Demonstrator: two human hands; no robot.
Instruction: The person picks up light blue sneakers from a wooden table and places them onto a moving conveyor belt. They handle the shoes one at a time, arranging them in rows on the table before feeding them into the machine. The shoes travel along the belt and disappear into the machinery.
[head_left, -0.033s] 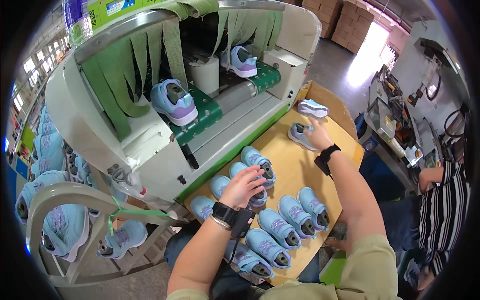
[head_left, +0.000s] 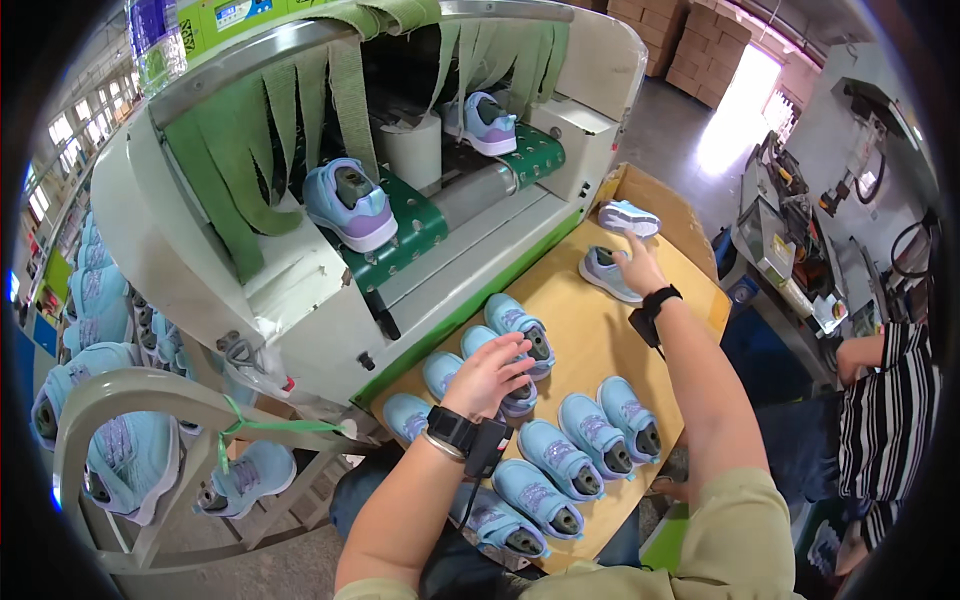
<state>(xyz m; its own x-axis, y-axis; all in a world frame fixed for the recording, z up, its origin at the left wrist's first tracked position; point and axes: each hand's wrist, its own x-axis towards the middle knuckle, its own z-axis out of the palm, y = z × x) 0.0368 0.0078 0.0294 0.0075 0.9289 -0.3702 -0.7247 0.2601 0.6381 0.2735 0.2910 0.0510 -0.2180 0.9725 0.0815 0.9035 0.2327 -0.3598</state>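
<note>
My left hand (head_left: 490, 378) hovers palm down over a group of light blue sneakers, fingers apart and holding nothing. Partly covered by it are a sneaker (head_left: 441, 370) and others beside it; a sneaker (head_left: 517, 318) stands just beyond. My right hand (head_left: 642, 270) is at a grey-blue sneaker (head_left: 604, 280) at the board's far right, its thumb and forefinger stretched out and apart. Whether it touches that sneaker is hard to tell. Behind, a pale sneaker (head_left: 629, 218) lies tipped, its sole partly showing. Nearer me stand several blue sneakers (head_left: 560, 455) in a row, dark inserts inside.
Beyond the tan board (head_left: 575, 330) stands a machine (head_left: 290, 295) with green strip curtains; two sneakers (head_left: 350, 203) sit on its green belts (head_left: 415, 225). A rack (head_left: 120, 390) of sneakers is at left. At right, a person in a striped top (head_left: 885, 420) is near a workbench (head_left: 760, 210).
My right hand's fingers have spread slightly, and more of the grey-blue sneaker's opening shows. My left hand stays almost where it was.
</note>
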